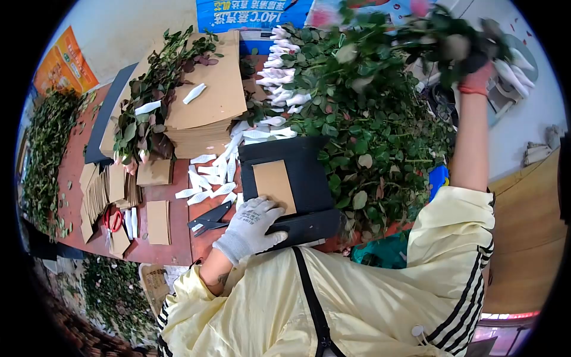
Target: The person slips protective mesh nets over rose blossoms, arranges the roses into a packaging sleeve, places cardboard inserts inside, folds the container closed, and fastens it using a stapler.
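The right hand [476,70], at two o'clock, closes round blurred roses [437,38]; the left hand [254,225], at seven, lies loosely spread over card [275,181]. Netted buds [278,76] at twelve look done; loose nets [209,178] at nine seem left.

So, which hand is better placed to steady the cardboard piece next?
Probably the left hand: it lies partly over the cardboard piece, while the right hand, raised, grips leafy rose stems.
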Action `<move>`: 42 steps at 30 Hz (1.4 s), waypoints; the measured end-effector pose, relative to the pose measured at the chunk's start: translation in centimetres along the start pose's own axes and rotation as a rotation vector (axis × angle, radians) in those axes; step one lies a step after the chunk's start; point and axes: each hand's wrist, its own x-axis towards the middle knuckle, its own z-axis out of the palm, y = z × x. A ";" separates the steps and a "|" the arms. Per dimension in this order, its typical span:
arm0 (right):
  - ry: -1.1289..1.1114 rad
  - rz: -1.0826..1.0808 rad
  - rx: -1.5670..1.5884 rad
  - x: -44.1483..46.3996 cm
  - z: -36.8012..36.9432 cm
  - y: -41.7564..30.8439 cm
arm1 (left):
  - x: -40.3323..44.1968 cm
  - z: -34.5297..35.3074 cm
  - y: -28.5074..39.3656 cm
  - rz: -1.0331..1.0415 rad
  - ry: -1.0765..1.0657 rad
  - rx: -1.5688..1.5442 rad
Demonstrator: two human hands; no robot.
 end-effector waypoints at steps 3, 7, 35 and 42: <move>0.144 0.057 -0.022 2.3 -2.3 3.3 | 0.0 0.2 -0.1 0.016 0.012 -0.004; 0.208 -0.175 0.092 4.4 -3.4 7.6 | 0.1 0.4 0.0 0.035 0.041 -0.029; -1.191 -0.854 0.220 -31.2 -6.4 -25.7 | -1.8 1.8 0.7 -0.069 0.111 0.067; -1.182 -0.755 0.448 -29.7 -10.4 -22.3 | -2.1 -5.0 2.2 0.040 0.321 0.007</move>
